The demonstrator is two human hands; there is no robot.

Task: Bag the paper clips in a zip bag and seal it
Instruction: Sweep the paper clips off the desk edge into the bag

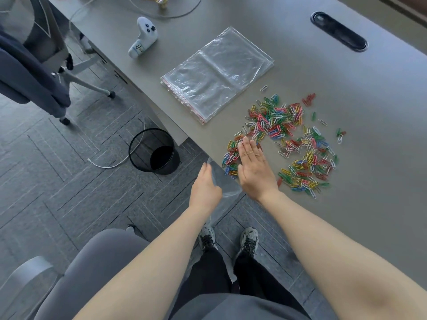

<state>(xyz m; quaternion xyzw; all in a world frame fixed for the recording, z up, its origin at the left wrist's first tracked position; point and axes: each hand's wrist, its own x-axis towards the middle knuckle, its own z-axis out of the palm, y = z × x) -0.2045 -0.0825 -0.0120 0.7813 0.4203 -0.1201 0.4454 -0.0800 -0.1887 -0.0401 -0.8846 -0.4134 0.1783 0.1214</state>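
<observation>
Head view, near to far. Left hand [204, 189] holds a clear zip bag [225, 192] just below the near edge of the tabletop [346, 215], fingers curled round the bag's mouth; the bag hangs down toward the floor. Contents are hard to judge through the plastic, and I see no clips in it.

Right hand [253, 167] lies flat with fingers straight, gripping nothing, on the nearest paper clips [284, 139] right at that edge, posed to sweep them off into the bag.

Risks, as judgement:
- Bag mouth looks narrow and partly collapsed, so a wide sweep would spill clips past it onto the floor.
- Mouth sits left of most of the pile, so clips pushed straight off the edge further right would miss.
- Thin film held by one hand may sag or fold shut under weight.
- Clips are interlinked and could drag neighbours off in clumps.
- Strays near the right of the spread are easily left behind.

The clips spread in two loose clusters toward the tabletop's middle. Beyond them, near the left edge, a stack of spare zip bags [217, 73] lies flat, empty, red-striped mouths toward the edge. On the floor left of the tabletop stands a black mesh bin [153, 150]; nothing visible inside.
</observation>
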